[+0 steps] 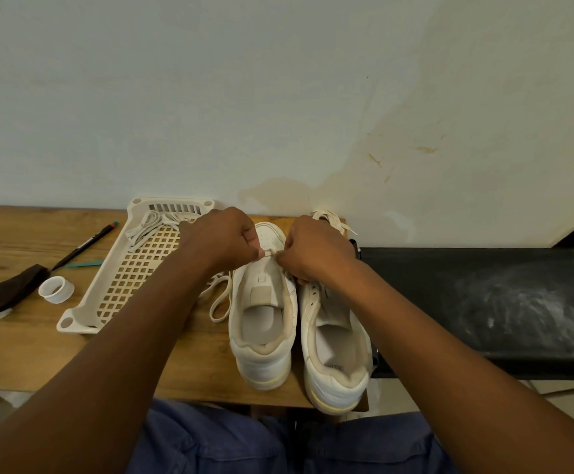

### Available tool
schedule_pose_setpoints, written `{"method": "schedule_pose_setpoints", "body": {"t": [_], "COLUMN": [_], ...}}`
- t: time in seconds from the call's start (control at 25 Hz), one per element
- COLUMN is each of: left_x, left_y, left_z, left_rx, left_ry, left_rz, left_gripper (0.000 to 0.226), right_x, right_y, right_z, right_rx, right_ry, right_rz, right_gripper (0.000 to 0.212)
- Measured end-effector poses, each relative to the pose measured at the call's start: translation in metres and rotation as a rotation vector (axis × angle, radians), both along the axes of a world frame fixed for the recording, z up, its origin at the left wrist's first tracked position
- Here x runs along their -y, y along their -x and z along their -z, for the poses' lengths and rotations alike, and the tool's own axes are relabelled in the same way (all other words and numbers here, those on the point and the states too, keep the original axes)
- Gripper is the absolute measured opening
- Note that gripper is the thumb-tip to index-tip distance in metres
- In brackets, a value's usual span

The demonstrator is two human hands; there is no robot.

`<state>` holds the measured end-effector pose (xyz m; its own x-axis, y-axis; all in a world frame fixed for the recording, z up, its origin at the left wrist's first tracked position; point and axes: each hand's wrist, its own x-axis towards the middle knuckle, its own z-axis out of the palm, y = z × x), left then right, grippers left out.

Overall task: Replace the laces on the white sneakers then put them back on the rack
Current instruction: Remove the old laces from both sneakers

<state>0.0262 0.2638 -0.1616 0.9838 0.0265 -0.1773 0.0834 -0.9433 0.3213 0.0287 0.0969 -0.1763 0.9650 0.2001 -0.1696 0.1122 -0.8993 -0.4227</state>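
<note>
Left shoe (pixel 261 323): stands on the wooden table (pixel 22 354), toe to the wall, heel toward the person, tongue lying open
Right shoe (pixel 338 350): touches the left shoe's right side, heel hanging slightly over the table edge
Left hand (pixel 222 239): above the left shoe's front, thumb and fingers pinched together on a lace (pixel 270 253)
Right hand (pixel 316 249): just right of the left hand over the same shoe, fingers curled and pinching the same lace at the lowest eyelets
Lace: a short stretch shows between the two hands; a loop of it lies on the table just left of the left shoe
Rack (pixel 121 282): cream perforated plastic, lying flat left of the left shoe, near the wall
Old laces (pixel 148 225): bundled on the rack's far end
Second lace (pixel 330 218): bunched beyond the right shoe, by the wall
Pen (pixel 85 246): far left of the shoe, past the rack
Tape roll (pixel 56 289): just left of the rack
Black bench (pixel 483 299): right of the right shoe, dusted white
</note>
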Motion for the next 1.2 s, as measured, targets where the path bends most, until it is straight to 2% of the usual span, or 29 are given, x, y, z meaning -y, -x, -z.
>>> {"method": "schedule_pose_setpoints", "body": {"t": [0.12, 0.2, 0.28, 0.32, 0.4, 0.44, 0.52, 0.6, 0.68, 0.76, 0.88, 0.96, 1.04, 1.12, 1.2], "left_x": [0.003, -0.004, -0.017, -0.022, -0.023, -0.02, -0.007, 0.004, 0.008, 0.009, 0.0, -0.012, -0.021, -0.019, -0.007], "left_y": [0.001, 0.0, 0.001, 0.001, 0.002, 0.003, 0.005, 0.004, 0.002, 0.003, 0.005, 0.005, 0.005, 0.004, 0.004], "left_z": [-0.003, -0.006, -0.009, -0.008, -0.007, -0.005, -0.002, -0.001, 0.001, 0.0, -0.007, -0.012, -0.013, -0.01, -0.006], "left_rx": [0.014, 0.061, 0.165, 0.226, 0.235, 0.157, -0.018, -0.03, 0.023, 0.027, 0.106, 0.257, 0.338, 0.232, 0.054], "left_ry": [-0.028, -0.024, -0.04, -0.015, 0.117, 0.141, 0.054, -0.017, -0.047, -0.033, 0.12, 0.107, 0.124, 0.154, 0.056], "left_rz": [-0.053, -0.201, -0.343, -0.35, -0.222, -0.119, 0.011, 0.034, 0.032, 0.035, -0.109, -0.276, -0.311, -0.153, 0.023], "left_gripper": [0.011, 0.004, 0.006, 0.005, 0.009, 0.018, 0.034, 0.028, 0.013, 0.008, 0.012, 0.011, 0.016, 0.026, 0.02], "right_x": [-0.002, -0.001, -0.001, 0.0, 0.0, 0.0, 0.0, 0.0, -0.002, -0.002, -0.002, -0.001, 0.0, 0.0, 0.0], "right_y": [0.001, 0.001, 0.001, 0.002, 0.003, 0.003, 0.003, 0.003, 0.003, 0.004, 0.005, 0.006, 0.006, 0.006, 0.006], "right_z": [-0.001, -0.001, -0.002, -0.003, -0.004, -0.005, -0.005, -0.005, -0.005, -0.005, -0.006, -0.007, -0.008, -0.009, -0.009], "right_rx": [-0.004, -0.012, -0.013, -0.012, -0.014, -0.016, -0.015, -0.013, -0.009, -0.012, -0.013, -0.007, -0.006, -0.005, -0.001], "right_ry": [0.004, -0.002, -0.005, -0.005, -0.004, -0.006, -0.004, -0.004, -0.003, -0.002, -0.013, -0.017, -0.015, -0.011, -0.005], "right_rz": [0.004, 0.006, 0.006, 0.003, -0.002, -0.003, 0.002, 0.005, 0.005, 0.008, 0.004, 0.005, 0.007, 0.002, -0.005], "right_gripper": [0.024, 0.023, 0.021, 0.021, 0.023, 0.023, 0.024, 0.027, 0.029, 0.028, 0.024, 0.025, 0.027, 0.029, 0.03]}}
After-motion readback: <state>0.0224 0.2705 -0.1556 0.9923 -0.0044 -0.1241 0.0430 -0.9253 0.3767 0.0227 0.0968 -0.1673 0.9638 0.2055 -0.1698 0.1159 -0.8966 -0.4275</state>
